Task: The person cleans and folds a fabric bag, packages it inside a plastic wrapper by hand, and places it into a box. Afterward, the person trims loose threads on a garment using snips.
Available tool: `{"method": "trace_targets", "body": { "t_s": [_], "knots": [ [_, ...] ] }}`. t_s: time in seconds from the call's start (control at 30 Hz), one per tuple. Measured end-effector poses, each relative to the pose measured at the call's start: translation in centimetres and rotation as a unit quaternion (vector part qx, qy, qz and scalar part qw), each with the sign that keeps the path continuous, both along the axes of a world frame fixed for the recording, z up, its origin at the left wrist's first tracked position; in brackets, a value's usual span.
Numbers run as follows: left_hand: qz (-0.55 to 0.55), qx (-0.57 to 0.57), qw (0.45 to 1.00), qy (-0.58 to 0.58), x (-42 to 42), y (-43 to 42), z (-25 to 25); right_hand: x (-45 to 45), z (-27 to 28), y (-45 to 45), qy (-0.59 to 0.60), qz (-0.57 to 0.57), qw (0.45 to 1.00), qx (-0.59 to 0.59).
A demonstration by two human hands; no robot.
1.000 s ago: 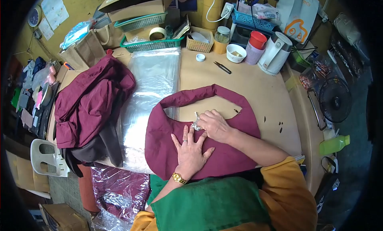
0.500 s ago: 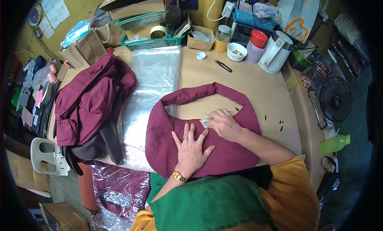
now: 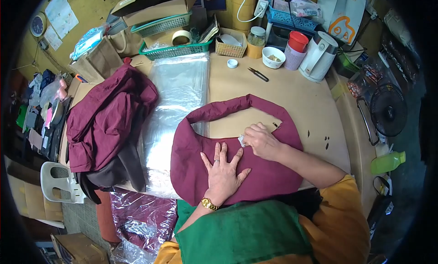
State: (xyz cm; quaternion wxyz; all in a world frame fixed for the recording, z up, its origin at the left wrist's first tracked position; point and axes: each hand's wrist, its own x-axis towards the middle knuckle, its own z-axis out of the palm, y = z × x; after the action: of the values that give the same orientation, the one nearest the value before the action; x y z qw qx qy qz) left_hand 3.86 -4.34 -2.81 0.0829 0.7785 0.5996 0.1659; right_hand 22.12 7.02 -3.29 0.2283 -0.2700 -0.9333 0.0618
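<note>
A maroon shoulder bag (image 3: 196, 172) lies flat on the table, its strap looped away from me. My left hand (image 3: 223, 172) rests spread on the front of the bag, fingers apart, with a ring and a gold watch on that arm. Pinched in my right hand (image 3: 260, 141) is a small white cloth (image 3: 241, 140), touching the bag's upper edge just right of my left fingertips. Left of the bag lie clear plastic sheets (image 3: 178, 90), and beyond them a heap of maroon fabric (image 3: 107, 122) with dark cloth beneath.
Black snips (image 3: 258, 74), a white lid (image 3: 232, 63), a white bowl (image 3: 273, 57), a jar (image 3: 256, 36) and a kettle (image 3: 318, 57) stand at the back. Green baskets (image 3: 175, 51) are at back left. A fan (image 3: 388, 109) and a green bottle (image 3: 388, 162) are at right.
My right hand has slid the white cloth rightward along the bag's upper edge, away from my left fingers. My left hand stays spread on the bag. The view has shifted slightly.
</note>
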Motion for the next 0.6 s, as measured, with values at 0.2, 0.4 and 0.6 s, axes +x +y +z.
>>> {"method": "trace_targets", "body": {
  "t_s": [0.2,0.4,0.6],
  "knots": [
    [0.015,-0.033,0.998,0.053,0.2,0.2,0.0,-4.6,-1.2,0.1,0.066,-0.025,0.997,-0.022],
    [0.013,-0.002,1.0,0.008,0.1,0.0,-0.1,0.7,3.2,1.0,-0.164,-0.103,0.977,-0.084],
    [0.013,-0.005,1.0,0.022,0.3,0.0,-0.1,-2.6,0.4,0.8,-0.038,-0.039,0.997,-0.056]
  ]
}}
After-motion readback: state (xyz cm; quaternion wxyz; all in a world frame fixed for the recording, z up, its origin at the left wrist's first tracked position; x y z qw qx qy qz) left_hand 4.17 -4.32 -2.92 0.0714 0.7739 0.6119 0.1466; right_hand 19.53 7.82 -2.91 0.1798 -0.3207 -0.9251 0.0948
